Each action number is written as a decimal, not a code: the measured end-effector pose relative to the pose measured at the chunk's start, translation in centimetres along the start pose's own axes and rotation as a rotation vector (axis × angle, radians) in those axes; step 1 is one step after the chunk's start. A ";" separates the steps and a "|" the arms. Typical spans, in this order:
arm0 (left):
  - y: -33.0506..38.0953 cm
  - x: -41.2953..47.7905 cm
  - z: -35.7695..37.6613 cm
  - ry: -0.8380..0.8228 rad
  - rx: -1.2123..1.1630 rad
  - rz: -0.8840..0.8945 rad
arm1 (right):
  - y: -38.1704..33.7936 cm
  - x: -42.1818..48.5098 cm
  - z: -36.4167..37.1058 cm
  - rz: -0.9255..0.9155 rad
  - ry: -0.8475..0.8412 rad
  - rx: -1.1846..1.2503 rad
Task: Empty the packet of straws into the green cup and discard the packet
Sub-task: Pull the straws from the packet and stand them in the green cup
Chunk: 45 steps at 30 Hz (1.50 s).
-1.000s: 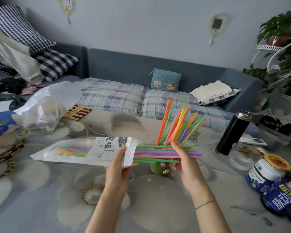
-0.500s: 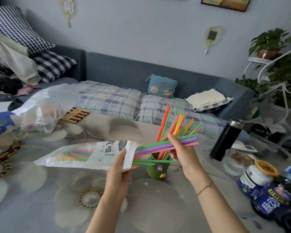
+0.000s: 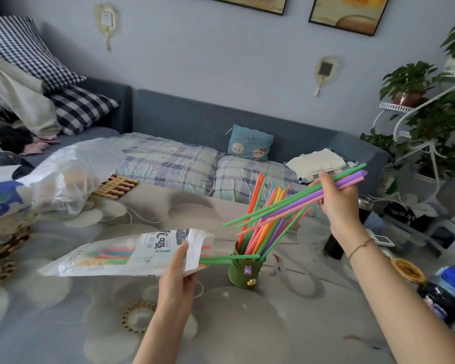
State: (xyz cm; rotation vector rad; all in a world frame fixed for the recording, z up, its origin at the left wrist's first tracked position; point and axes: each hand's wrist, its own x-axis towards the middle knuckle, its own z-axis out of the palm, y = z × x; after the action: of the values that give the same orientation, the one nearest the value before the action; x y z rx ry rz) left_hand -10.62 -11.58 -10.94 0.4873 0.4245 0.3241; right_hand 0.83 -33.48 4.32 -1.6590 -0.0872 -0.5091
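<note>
My left hand (image 3: 177, 274) grips the open end of the white straw packet (image 3: 121, 254), held nearly level above the table; several coloured straws still lie inside and green ones (image 3: 229, 258) poke out of its mouth. My right hand (image 3: 338, 203) is raised to the right of the packet and pinches a small bundle of green, purple and pink straws (image 3: 294, 199), fully clear of the packet and slanting down to the left. Below them the green cup (image 3: 243, 270) stands on the table, holding several upright straws (image 3: 263, 214).
A clear plastic bag (image 3: 71, 174) and a wooden trivet (image 3: 116, 186) lie at the far left. A black flask (image 3: 336, 243), jars (image 3: 444, 287) and a small device sit at the right edge. A sofa with cushions runs behind the table; a plant stand (image 3: 431, 122) is at far right.
My right hand has pulled the bundle of straws out of the packet, up and to the right. The left hand keeps the packet in about the same place.
</note>
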 end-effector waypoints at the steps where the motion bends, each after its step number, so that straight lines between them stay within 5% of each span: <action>1: 0.0 0.0 0.0 0.000 -0.001 0.001 | 0.0 0.2 -0.1 -0.034 0.007 -0.054; 16: -0.5 0.3 -0.2 -0.015 0.032 0.039 | 4.1 -1.7 4.6 -0.287 -0.199 -0.611; 23: -0.3 0.5 -0.3 -0.016 0.011 0.058 | 5.8 -1.7 5.9 -0.310 -0.344 -0.690; 31: -0.3 0.4 -0.5 -0.017 0.012 0.042 | 5.2 -1.7 5.8 -0.624 -0.216 -0.532; 40: -0.2 0.3 -0.4 -0.026 0.026 0.058 | 5.3 0.2 5.6 -0.584 -0.362 -1.004; 45: -0.2 0.3 -0.1 -0.019 0.012 0.058 | 3.5 -2.0 5.1 -0.631 -0.237 -0.637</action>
State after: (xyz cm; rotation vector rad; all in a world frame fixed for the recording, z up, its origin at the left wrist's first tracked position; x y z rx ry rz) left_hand -10.41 -11.58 -11.24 0.5146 0.3942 0.3731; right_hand 1.61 -28.73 0.04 -2.3159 -0.7003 -0.8711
